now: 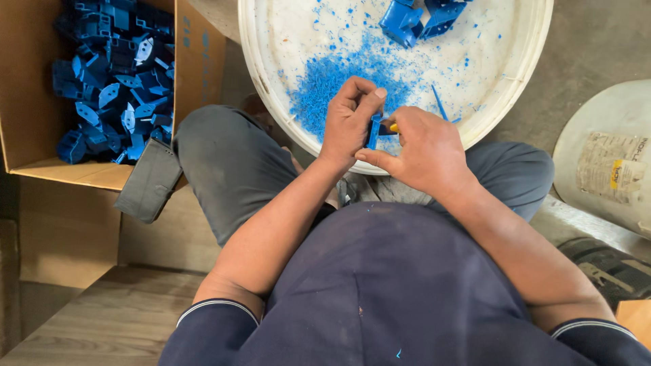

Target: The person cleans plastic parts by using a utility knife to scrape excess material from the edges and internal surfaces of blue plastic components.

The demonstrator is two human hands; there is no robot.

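Note:
My left hand (350, 118) grips a small blue plastic part (373, 130) upright above the near rim of a white round basin (525, 68). My right hand (422, 149) is closed around a tool with a yellow bit (393, 127) showing, pressed against the part. Most of the tool is hidden in my palm. Blue plastic shavings (332, 78) lie heaped in the basin just beyond my hands. Two more blue parts (413, 19) rest at the basin's far side.
A cardboard box (30, 102) at the left is filled with several blue plastic parts (112, 74). A dark flat object (148, 181) leans at its corner. A white lidded bucket (607, 156) stands at the right. My knees flank the basin.

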